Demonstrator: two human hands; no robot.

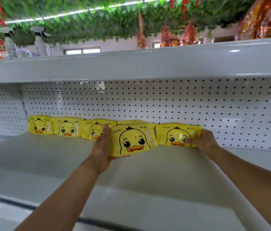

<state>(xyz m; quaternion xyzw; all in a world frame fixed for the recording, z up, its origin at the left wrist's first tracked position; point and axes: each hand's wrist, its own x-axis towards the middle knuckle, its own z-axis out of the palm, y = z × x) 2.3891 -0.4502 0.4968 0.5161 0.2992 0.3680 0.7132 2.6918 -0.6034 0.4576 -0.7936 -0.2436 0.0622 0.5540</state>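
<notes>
left grip (104, 144) grasps the front duck pack (133, 140), held before the row of packs (67, 126) on the shelf (48, 155); right grip (204, 140) grasps the right-end duck pack (176, 135), upright against the pegboard (148, 104).

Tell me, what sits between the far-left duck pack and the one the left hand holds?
Two more yellow duck packs: second pack and third pack, upright along the pegboard, seen in the head view.

Left hand (102, 147) grips front pack (132, 140) – right hand (203, 140) holds end pack (176, 135) on shelf (48, 155), against pegboard (148, 104).
</notes>
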